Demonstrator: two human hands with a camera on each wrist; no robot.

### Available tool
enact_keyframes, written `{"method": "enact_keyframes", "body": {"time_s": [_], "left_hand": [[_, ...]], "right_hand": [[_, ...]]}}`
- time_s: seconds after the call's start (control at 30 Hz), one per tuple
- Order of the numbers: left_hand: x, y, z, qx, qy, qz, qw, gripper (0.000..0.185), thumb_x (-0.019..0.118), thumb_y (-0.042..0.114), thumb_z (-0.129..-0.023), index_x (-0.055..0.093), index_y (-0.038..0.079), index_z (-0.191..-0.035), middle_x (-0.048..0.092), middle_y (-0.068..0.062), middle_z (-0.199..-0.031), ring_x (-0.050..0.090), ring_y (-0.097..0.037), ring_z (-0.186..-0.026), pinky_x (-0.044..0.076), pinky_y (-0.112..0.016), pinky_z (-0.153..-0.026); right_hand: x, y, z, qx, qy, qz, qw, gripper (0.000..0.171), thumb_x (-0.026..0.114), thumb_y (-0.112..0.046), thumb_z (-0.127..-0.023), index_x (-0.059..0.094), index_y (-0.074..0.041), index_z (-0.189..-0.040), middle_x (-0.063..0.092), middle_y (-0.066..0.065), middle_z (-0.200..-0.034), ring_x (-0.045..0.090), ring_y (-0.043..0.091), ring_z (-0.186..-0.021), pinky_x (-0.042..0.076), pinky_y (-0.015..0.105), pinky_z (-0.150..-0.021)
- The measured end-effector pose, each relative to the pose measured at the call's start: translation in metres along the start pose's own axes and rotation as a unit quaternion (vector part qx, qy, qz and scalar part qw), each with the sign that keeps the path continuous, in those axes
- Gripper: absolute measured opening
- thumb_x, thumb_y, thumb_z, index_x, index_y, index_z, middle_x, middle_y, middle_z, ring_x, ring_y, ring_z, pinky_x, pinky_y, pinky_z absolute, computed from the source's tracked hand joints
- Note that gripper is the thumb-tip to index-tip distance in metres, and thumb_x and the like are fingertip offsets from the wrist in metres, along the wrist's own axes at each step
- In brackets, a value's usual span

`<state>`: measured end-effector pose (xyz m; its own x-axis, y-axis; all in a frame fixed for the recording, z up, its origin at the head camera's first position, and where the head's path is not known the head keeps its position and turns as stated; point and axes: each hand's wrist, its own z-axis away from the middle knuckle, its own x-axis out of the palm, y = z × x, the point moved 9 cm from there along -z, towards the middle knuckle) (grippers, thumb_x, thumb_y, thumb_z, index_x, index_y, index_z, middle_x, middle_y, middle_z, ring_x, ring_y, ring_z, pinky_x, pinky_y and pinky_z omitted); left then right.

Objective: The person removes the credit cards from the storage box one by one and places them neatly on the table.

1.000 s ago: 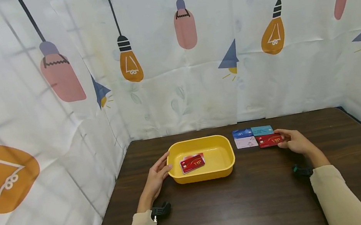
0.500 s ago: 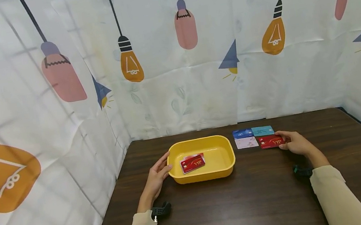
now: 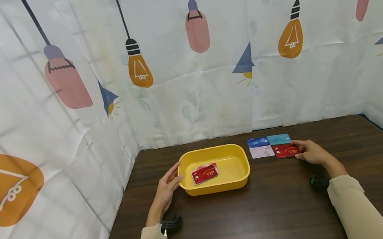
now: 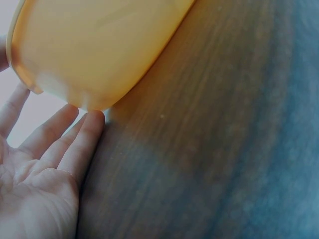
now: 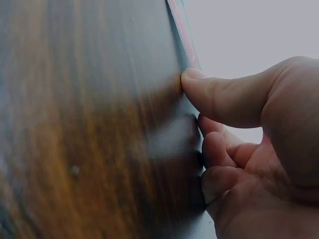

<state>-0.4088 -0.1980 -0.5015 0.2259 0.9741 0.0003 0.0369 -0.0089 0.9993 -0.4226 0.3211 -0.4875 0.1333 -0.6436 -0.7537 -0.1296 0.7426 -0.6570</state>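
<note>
In the head view my left hand [image 3: 164, 189] touches the left end of a yellow plastic tray [image 3: 235, 185]. The left wrist view shows the fingers, nearly straight, with their tips against the outer wall. Inside the tray lies a red VIP card [image 3: 204, 174] on top of other cards. At the right, my right hand [image 3: 313, 153] holds another red VIP card [image 3: 283, 151] by its right end, thumb at the near corner and index finger at the far one. This card lies flat on the table, beside a white-pink card [image 3: 261, 152] and below a teal card [image 3: 279, 139].
A blue card [image 3: 257, 142] completes a two-by-two block of cards to the right of the tray. Dark wood table [image 3: 248, 222] extends in front of both arms. A white curtain [image 3: 188, 95] printed with lamps hangs around the back and sides.
The red card under my right hand has shifted slightly toward me, a little out to the right and partly back. My left hand and the tray stay where they were.
</note>
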Motion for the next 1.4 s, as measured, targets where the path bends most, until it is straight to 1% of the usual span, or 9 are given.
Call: {"method": "enact_keyframes", "body": {"time_s": [0.07,0.17,0.23,0.33,0.47,0.63,0.73,0.93,1.4], "left_hand": [[0.0003,-0.0002,-0.0002,0.001,-0.001,0.000,1.0000,0.053,0.062,0.016,-0.103,0.048,0.022,-0.154,0.046,-0.011,-0.159,0.046,-0.031,-0.145,0.054,-0.031,-0.104],[0.0003,-0.0007,-0.0004,0.000,0.000,0.000,1.0000,0.053,0.061,0.015,-0.103,0.049,0.022,-0.154,0.047,-0.011,-0.158,0.046,-0.032,-0.145,0.054,-0.031,-0.104],[0.0002,-0.0012,-0.0005,0.000,0.001,-0.001,1.0000,0.053,0.060,0.015,-0.103,0.048,0.022,-0.154,0.047,-0.011,-0.158,0.046,-0.031,-0.145,0.054,-0.031,-0.105],[0.0002,-0.0017,-0.0004,-0.002,0.002,-0.002,1.0000,0.052,0.059,0.014,-0.104,0.048,0.022,-0.154,0.046,-0.011,-0.159,0.046,-0.031,-0.145,0.053,-0.032,-0.106],[0.0001,-0.0020,-0.0001,-0.004,0.004,-0.001,1.0000,0.052,0.058,0.012,-0.104,0.048,0.021,-0.154,0.045,-0.010,-0.160,0.045,-0.030,-0.146,0.052,-0.034,-0.107],[-0.0002,-0.0024,0.0002,-0.005,0.007,0.002,1.0000,0.052,0.059,0.012,-0.103,0.048,0.022,-0.154,0.045,-0.009,-0.160,0.045,-0.029,-0.146,0.052,-0.033,-0.107],[-0.0003,-0.0020,0.0004,-0.004,0.006,-0.001,1.0000,0.052,0.059,0.012,-0.103,0.048,0.022,-0.154,0.045,-0.009,-0.160,0.045,-0.029,-0.146,0.052,-0.034,-0.107],[0.0002,0.0000,0.0005,-0.002,0.003,-0.008,1.0000,0.052,0.058,0.013,-0.104,0.047,0.022,-0.154,0.044,-0.008,-0.161,0.044,-0.029,-0.147,0.051,-0.035,-0.109],[0.0008,0.0004,0.0000,0.002,0.000,-0.005,1.0000,0.054,0.061,0.015,-0.103,0.047,0.020,-0.155,0.045,-0.009,-0.160,0.044,-0.030,-0.147,0.053,-0.032,-0.106]], "right_hand": [[0.0000,0.0006,-0.0002,-0.002,-0.003,0.007,1.000,0.057,0.064,-0.004,-0.096,0.043,0.010,-0.148,0.061,0.034,-0.110,0.052,0.035,-0.091,0.042,0.042,-0.076],[-0.0005,0.0014,0.0001,0.005,0.001,0.013,1.000,0.056,0.065,-0.004,-0.096,0.046,0.008,-0.147,0.059,0.036,-0.114,0.053,0.038,-0.095,0.044,0.045,-0.079],[0.0003,0.0014,0.0000,0.007,-0.002,0.016,1.000,0.056,0.064,-0.005,-0.096,0.046,0.008,-0.147,0.059,0.036,-0.114,0.053,0.038,-0.095,0.045,0.046,-0.079],[0.0008,0.0015,-0.0004,0.014,0.000,0.016,1.000,0.056,0.065,-0.005,-0.096,0.047,0.007,-0.147,0.059,0.032,-0.112,0.051,0.035,-0.092,0.043,0.043,-0.077],[0.0010,0.0010,-0.0017,0.009,0.006,0.024,1.000,0.055,0.065,-0.005,-0.095,0.048,0.008,-0.146,0.059,0.029,-0.107,0.049,0.032,-0.086,0.039,0.040,-0.073],[0.0013,-0.0017,-0.0034,0.002,0.017,0.032,0.999,0.049,0.062,-0.003,-0.096,0.052,0.008,-0.143,0.055,0.019,-0.095,0.045,0.027,-0.078,0.035,0.037,-0.069],[0.0016,-0.0019,-0.0036,0.004,0.019,0.032,0.999,0.047,0.061,-0.002,-0.097,0.052,0.008,-0.142,0.052,0.015,-0.090,0.042,0.025,-0.076,0.034,0.036,-0.068],[0.0007,-0.0011,-0.0045,0.012,0.016,0.030,0.999,0.046,0.060,-0.002,-0.098,0.052,0.008,-0.142,0.051,0.016,-0.091,0.043,0.026,-0.077,0.035,0.037,-0.069],[0.0017,-0.0032,-0.0066,0.019,0.007,0.026,0.999,0.047,0.059,-0.003,-0.099,0.049,0.008,-0.144,0.052,0.018,-0.093,0.042,0.026,-0.077,0.034,0.035,-0.067]]}}
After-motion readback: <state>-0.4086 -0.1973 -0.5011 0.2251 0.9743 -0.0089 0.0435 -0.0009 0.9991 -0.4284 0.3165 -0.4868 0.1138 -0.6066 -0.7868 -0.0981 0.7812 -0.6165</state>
